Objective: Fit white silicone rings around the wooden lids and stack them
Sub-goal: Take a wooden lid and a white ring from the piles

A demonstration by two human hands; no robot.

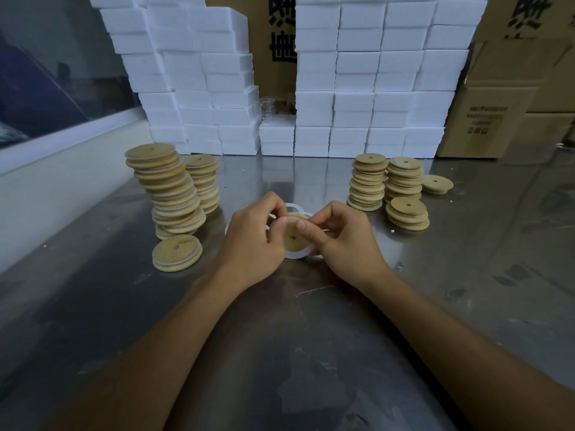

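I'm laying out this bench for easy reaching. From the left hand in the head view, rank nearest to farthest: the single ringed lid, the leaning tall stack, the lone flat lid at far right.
1. Single ringed lid, just left of the left hand.
2. Leaning tall stack, farther left and behind.
3. Lone flat lid, far right, back.

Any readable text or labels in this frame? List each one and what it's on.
Nothing can be quoted with confidence.
Middle cardboard box, behind the white foam boxes: large black characters, partly hidden, not readable.
Top right cardboard box: large black characters, cut off by the frame edge.
Lower right cardboard box: small black printed lines and symbols, too small and blurred to read.
Wooden lids, foam boxes: no text.
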